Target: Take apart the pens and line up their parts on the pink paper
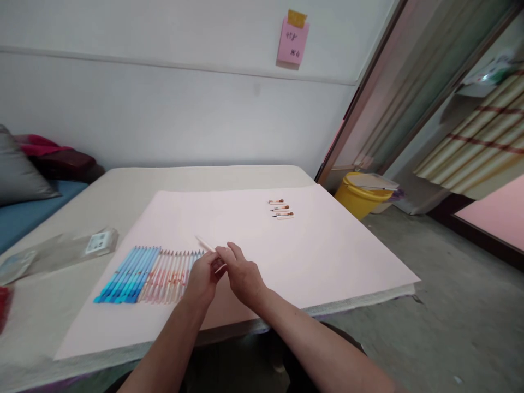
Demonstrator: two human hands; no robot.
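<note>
A slim pale pen (205,244) is held between my two hands, its tip pointing up and to the left. My left hand (203,274) has its fingers closed round the lower part of the pen. My right hand (242,273) meets it there, thumb and fingers pinched at the pen's near end, partly hidden. Left of my hands lies a tight row of blue pens (129,275), and beside it a row of pink and white pens (166,278). My left hand covers part of that second row's right end. Three small pens with brown ends (280,208) lie apart, farther off.
A pale pink sheet (327,256) covers much of the table. Clear plastic packaging (61,254) lies at the left, near a blue seat (65,199) with a grey cushion (20,169). A yellow bin (360,199) stands beyond the right edge. A pink note (293,41) hangs on the wall.
</note>
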